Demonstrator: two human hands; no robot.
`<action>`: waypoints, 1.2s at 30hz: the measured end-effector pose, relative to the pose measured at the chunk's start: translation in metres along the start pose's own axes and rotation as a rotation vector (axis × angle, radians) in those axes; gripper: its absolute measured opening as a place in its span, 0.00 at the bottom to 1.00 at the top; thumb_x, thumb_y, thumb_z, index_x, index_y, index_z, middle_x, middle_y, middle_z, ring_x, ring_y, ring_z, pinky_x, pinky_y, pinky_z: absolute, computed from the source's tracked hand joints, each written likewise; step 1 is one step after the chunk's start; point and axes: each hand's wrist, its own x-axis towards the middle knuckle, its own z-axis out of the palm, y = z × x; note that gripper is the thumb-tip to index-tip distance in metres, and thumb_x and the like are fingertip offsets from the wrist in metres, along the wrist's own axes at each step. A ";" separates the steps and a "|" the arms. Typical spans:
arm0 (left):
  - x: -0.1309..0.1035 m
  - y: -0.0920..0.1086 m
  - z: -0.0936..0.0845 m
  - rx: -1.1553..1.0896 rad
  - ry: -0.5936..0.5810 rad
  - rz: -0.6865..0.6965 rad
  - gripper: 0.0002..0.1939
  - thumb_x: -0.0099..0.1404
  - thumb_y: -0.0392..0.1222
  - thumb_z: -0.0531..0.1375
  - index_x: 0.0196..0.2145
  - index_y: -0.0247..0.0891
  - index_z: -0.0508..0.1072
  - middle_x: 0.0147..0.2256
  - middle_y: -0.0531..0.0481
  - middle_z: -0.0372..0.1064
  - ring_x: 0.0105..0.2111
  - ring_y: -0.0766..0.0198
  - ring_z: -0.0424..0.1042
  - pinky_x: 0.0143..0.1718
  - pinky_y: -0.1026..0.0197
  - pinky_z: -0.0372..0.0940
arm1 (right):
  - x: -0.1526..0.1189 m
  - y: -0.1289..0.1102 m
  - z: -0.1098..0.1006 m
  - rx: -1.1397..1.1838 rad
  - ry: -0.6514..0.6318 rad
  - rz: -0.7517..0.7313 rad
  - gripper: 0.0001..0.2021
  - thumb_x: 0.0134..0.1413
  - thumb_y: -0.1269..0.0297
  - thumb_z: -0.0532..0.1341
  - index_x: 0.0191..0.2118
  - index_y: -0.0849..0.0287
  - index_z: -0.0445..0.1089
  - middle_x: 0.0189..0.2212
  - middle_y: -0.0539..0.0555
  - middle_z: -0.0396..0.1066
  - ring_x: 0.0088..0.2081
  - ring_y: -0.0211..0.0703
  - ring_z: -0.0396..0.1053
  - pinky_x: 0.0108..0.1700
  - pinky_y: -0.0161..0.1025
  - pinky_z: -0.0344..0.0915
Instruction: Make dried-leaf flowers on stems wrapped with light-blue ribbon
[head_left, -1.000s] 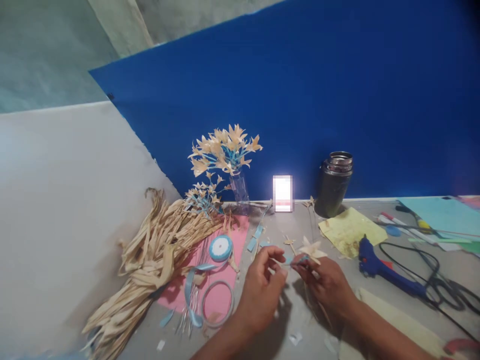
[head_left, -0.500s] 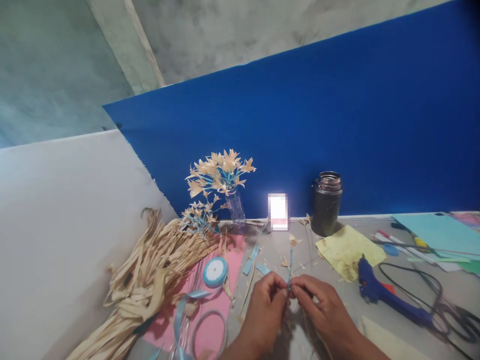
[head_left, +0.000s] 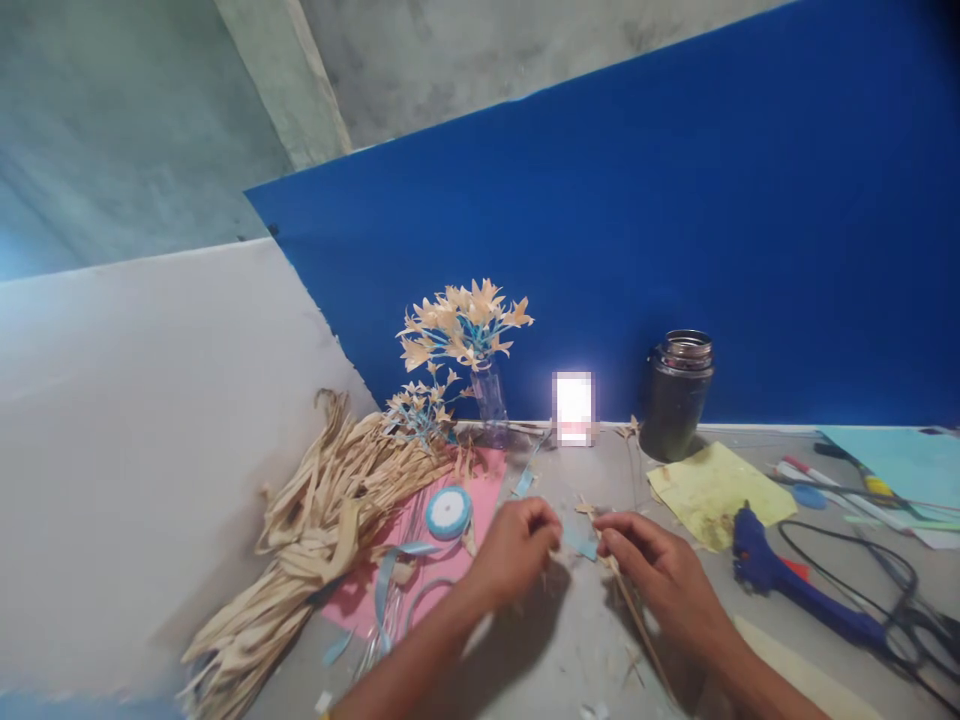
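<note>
My left hand [head_left: 521, 550] is raised over the table with its fingers curled and their tips turned down. Whatever its fingertips hold, if anything, is hidden. To its right, my right hand [head_left: 656, 565] has thumb and fingers pinched on a thin straw-coloured stem [head_left: 636, 612], which slants down toward the front. A small pale husk flower [head_left: 585, 508] shows just beyond the right fingertips; I cannot tell whether it joins the stem. Between the hands lies a short piece of light blue ribbon [head_left: 579, 545]. The hands are apart.
On the left are a bundle of dried husks [head_left: 322, 530], a ribbon spool [head_left: 448, 513] and pink paper [head_left: 491, 475]. Husk flowers [head_left: 465, 320] stand in a clear vase [head_left: 491, 405]. A dark flask [head_left: 679, 395], yellow paper [head_left: 720, 495] and blue glue gun [head_left: 810, 600] are right.
My hands were together on a blue-wrapped flower stem; now they are apart, the left shifted up. The upright blue stem no longer shows. The view has turned slightly left.
</note>
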 end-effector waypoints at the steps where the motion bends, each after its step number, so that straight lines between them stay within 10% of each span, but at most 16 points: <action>1: 0.011 0.000 -0.013 0.191 0.076 0.024 0.07 0.57 0.33 0.54 0.26 0.37 0.72 0.22 0.54 0.67 0.23 0.66 0.66 0.28 0.65 0.60 | 0.002 0.000 -0.001 -0.022 -0.014 0.006 0.18 0.57 0.48 0.58 0.37 0.57 0.75 0.29 0.52 0.75 0.33 0.46 0.70 0.35 0.37 0.64; 6: 0.074 -0.013 -0.052 0.593 0.233 -0.015 0.09 0.60 0.30 0.56 0.27 0.36 0.75 0.29 0.47 0.75 0.34 0.61 0.72 0.39 0.62 0.61 | 0.013 0.008 -0.011 -0.136 -0.014 0.001 0.15 0.56 0.52 0.56 0.29 0.57 0.73 0.26 0.52 0.74 0.31 0.47 0.70 0.34 0.38 0.63; 13: 0.102 -0.011 -0.048 0.786 0.212 -0.123 0.09 0.63 0.30 0.56 0.35 0.33 0.77 0.36 0.36 0.77 0.39 0.54 0.76 0.39 0.59 0.62 | 0.022 0.020 -0.018 -0.234 -0.034 0.024 0.14 0.57 0.55 0.54 0.30 0.57 0.72 0.28 0.52 0.75 0.32 0.47 0.71 0.36 0.38 0.62; 19: 0.085 0.024 0.009 0.805 0.036 0.049 0.19 0.71 0.48 0.50 0.33 0.38 0.77 0.36 0.41 0.77 0.41 0.54 0.75 0.41 0.58 0.62 | 0.023 0.023 -0.020 -0.721 -0.144 0.045 0.12 0.61 0.64 0.54 0.32 0.56 0.74 0.31 0.54 0.78 0.34 0.46 0.73 0.34 0.38 0.56; 27: 0.158 0.050 0.108 0.744 -0.145 -0.014 0.17 0.67 0.49 0.60 0.46 0.33 0.75 0.47 0.37 0.73 0.46 0.51 0.73 0.44 0.52 0.68 | 0.017 0.021 -0.015 -0.942 -0.192 0.048 0.11 0.60 0.64 0.57 0.32 0.57 0.76 0.33 0.60 0.80 0.34 0.50 0.76 0.32 0.38 0.54; 36: 0.188 0.039 0.119 0.710 -0.189 -0.149 0.19 0.69 0.46 0.60 0.55 0.36 0.69 0.53 0.41 0.68 0.48 0.55 0.71 0.48 0.48 0.70 | 0.019 0.024 -0.020 -0.948 -0.167 0.032 0.11 0.61 0.63 0.57 0.36 0.59 0.76 0.36 0.62 0.80 0.38 0.54 0.77 0.34 0.39 0.58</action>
